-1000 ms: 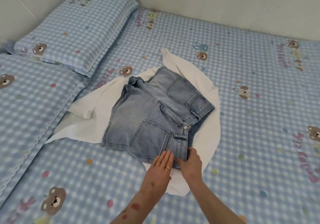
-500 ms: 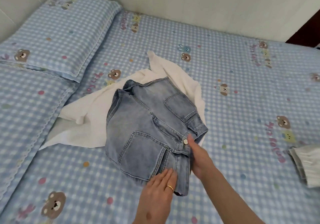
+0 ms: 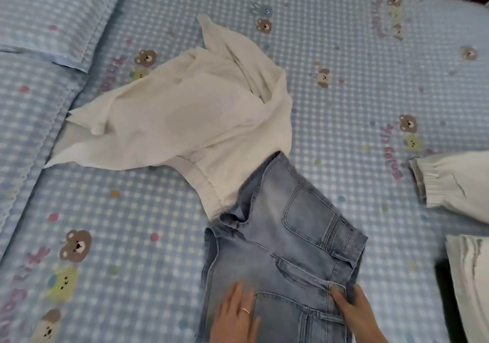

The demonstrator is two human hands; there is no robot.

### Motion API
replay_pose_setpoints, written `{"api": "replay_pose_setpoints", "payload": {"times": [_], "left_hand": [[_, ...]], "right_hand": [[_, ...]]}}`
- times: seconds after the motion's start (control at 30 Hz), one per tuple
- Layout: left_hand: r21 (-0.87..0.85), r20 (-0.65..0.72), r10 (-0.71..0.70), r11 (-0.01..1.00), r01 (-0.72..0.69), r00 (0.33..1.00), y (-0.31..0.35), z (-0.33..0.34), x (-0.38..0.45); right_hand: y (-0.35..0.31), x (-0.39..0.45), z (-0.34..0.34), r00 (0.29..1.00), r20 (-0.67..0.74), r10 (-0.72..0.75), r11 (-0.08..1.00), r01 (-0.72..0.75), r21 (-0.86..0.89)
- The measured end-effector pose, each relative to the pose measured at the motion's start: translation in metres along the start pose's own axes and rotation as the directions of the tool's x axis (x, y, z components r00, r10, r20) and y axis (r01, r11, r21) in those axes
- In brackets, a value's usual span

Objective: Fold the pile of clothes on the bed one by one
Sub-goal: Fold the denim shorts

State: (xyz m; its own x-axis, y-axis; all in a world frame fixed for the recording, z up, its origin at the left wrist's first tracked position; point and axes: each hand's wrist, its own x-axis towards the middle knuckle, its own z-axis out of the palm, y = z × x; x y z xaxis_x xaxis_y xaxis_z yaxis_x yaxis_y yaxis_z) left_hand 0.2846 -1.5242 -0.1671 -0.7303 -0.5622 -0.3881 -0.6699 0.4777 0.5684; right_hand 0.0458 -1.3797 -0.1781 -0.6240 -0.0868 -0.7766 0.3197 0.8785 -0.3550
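The left hand (image 3: 235, 316) lay flat on the denim shorts (image 3: 280, 268), fingers straight and spread, pressing the near left panel down onto the bed (image 3: 137, 236). The right hand (image 3: 354, 313) pinched the waistband at the near right edge, fingers curled over the denim. The shorts sat at the near middle of the bed, spread open with the back pockets up, their far tip overlapping the hem of the white shirt (image 3: 185, 112).

The step in hand appeared to be squaring the shorts up for their fold. To do it well, I judged the flat hand should pin the cloth while the pinching hand draws the waistband taut, so the seams line up before one half goes over the other. Denim is stiff and would likely hold a crease, so any skew set now would probably remain in the finished fold.

The white shirt lay crumpled just beyond, in the middle of the bed, and seemed unfolded as yet. Its hem touched the shorts, so dragging the denim could pull it along; lifting the far end clear would avoid that. At the right edge lay a pale grey garment with an elastic cuff (image 3: 455, 186), and nearer, another pale fabric piece (image 3: 471, 276), only partly in view. Pillows (image 3: 53, 11) lay at the far left.
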Motion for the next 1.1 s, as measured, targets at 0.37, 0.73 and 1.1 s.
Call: {"api": "replay_pose_setpoints", "payload": {"times": [0.37, 0.73, 1.1], "left_hand": [[0.027, 0.099, -0.449, 0.893, 0.448, 0.888, -0.022, 0.053, 0.009], [0.0, 0.147, -0.675, 0.731, 0.682, 0.723, -0.028, 0.043, -0.024], [0.141, -0.401, -0.017, 0.987, 0.08, 0.916, 0.001, 0.02, 0.144]], "right_hand": [[0.072, 0.022, -0.031, 0.989, -0.095, 0.109, 0.989, -0.118, -0.092], [-0.117, 0.058, 0.031, 0.506, 0.244, -0.827, 0.308, 0.772, -0.556], [-0.214, 0.155, 0.073, 0.226, 0.799, -0.557, -0.374, 0.791, -0.484]]}}
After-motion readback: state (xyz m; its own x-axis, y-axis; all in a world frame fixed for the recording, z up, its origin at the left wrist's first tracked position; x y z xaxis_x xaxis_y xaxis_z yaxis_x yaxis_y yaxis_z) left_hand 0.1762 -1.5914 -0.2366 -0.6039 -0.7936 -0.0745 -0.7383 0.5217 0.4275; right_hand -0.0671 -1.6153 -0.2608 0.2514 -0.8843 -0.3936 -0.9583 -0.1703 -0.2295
